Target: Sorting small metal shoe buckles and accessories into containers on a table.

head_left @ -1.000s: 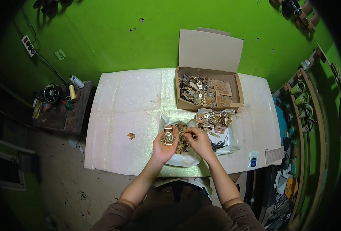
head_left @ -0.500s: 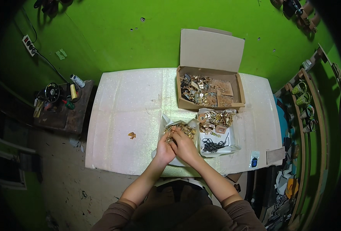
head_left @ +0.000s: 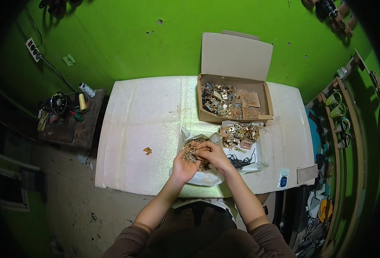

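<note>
My left hand (head_left: 184, 168) is turned palm up and cupped, with a heap of small metal fittings (head_left: 190, 156) lying in it. Beside and partly over that palm is my right hand (head_left: 214, 155), its fingers bent into a pinch; whatever sits between the fingertips is too small to name. Beneath both hands is a white-lined tray (head_left: 209, 178) filled with more small gold and brown fittings, partly hidden by the hands. Touching its right side, a second white tray (head_left: 258, 162) holds buckles (head_left: 242, 134) and a dark chain (head_left: 240, 161).
Behind the trays stands an open cardboard box (head_left: 235, 117) of mixed metal hardware. A small orange-brown scrap (head_left: 147, 151) lies at left on the pale tablecloth (head_left: 134, 112). A small packet (head_left: 283, 177) and a flat card (head_left: 306, 173) rest near the right edge.
My right hand has moved right, away from the left. The left palm has opened more, so the fittings in it show. The trays and box have stayed put.
</note>
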Motion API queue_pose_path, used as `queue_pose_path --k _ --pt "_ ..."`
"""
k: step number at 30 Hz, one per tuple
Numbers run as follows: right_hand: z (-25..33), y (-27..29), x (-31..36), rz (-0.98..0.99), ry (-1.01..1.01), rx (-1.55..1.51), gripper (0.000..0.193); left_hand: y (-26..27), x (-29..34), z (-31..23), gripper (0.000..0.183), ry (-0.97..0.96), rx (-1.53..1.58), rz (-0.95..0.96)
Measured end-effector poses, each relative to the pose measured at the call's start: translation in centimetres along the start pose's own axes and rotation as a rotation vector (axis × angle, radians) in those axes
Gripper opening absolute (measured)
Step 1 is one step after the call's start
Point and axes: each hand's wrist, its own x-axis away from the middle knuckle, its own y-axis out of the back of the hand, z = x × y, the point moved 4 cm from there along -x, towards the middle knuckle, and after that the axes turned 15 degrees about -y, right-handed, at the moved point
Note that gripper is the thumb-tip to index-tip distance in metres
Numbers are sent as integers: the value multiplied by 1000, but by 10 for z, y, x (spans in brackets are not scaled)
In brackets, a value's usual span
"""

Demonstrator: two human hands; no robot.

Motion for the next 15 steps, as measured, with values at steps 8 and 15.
queue_pose_path --k 8,15 --pt "-8 29 4 148 -238 -602 20 -7 -1 -12 28 -37 31 -31" --pt "-9 23 9 5 -213 -344 26 -3 -4 -14 34 -41 41 -14"
